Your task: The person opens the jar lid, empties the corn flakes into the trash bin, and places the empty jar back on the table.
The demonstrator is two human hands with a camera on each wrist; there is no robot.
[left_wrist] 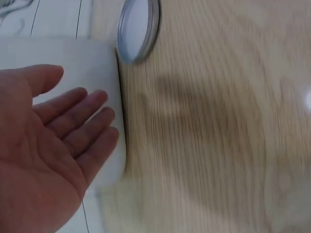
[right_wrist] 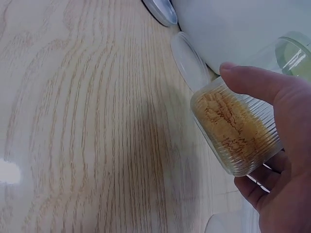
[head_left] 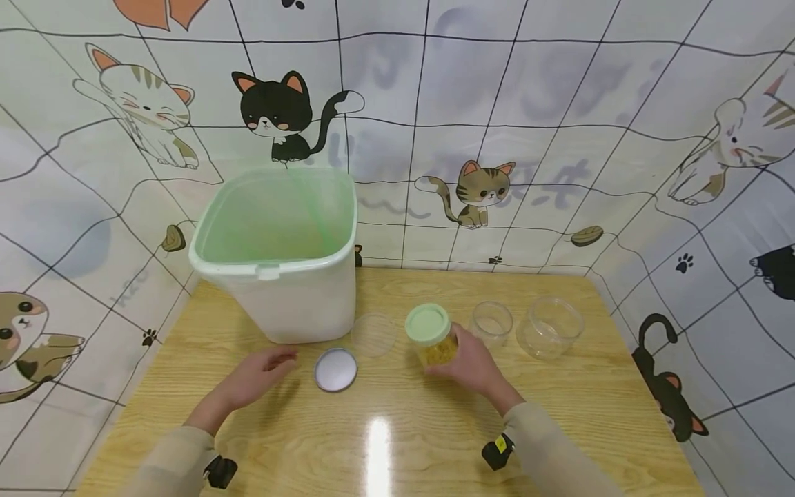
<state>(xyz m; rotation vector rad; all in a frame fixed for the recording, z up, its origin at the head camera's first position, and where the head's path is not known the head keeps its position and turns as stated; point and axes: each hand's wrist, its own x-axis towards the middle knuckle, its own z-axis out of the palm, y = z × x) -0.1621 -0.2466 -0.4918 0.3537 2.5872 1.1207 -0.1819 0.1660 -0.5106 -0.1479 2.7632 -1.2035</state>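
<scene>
My right hand (head_left: pixel 470 360) grips a clear ribbed jar (right_wrist: pixel 233 128) round its side, thumb on one side and fingers on the other. Yellowish, crinkled dry contents fill part of the jar, and a pale green lid (head_left: pixel 428 324) tops it. Held tilted in the right wrist view, the jar appears to be off the table. My left hand (head_left: pixel 257 376) holds nothing; its fingers are relaxed, palm visible in the left wrist view. It hovers by the front of a white bin, left of a silver-rimmed round lid (head_left: pixel 335 370).
The tall white bin (head_left: pixel 298 297), its inside pale green, stands at the back left. Beside it lies a clear round lid (head_left: pixel 374 335). Right of the jar are a small clear container (head_left: pixel 492 322) and a larger clear round one (head_left: pixel 549 328). A cat-patterned wall backs the wooden table (head_left: pixel 323 442).
</scene>
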